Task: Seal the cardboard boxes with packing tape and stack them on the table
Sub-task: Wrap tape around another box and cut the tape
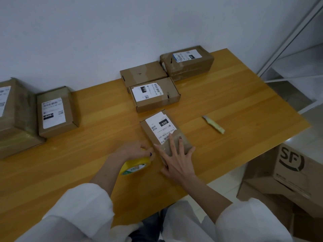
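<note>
we find six closed boxes on the table (227,95). every lid is down, so the contents are hidden. the near box (160,126) lies askew to the table edge, white label up. just behind it sits the second box (153,95), label up. the third box (142,73), plain-topped, touches the second box's far side. the far box (187,62), wrapped in glossy tape, stands by the wall at the third box's right corner. toward the left, the left box (56,111) lies label up, just beside the big box (14,116), which the frame cuts off. each lies singly on the table.

a cutter (214,124) lies on the table to the right of the near box, well apart from both hands. beyond the table's right edge a carton (293,170) marked "sf" sits on other cardboard on the floor. a pale shelf (288,41) rises at the right.

the right hand (176,159) lies flat on the near end of the near box, fingers straight and spread, fingertips reaching the label's edge. the left hand (134,151) is curled over the tape (136,166), a yellow roll, gripping it from above. the roll is tilted, just left of the near box's near corner. we cannot tell whether it touches the table or the box. the hands are apart, close on either side of that corner.
</note>
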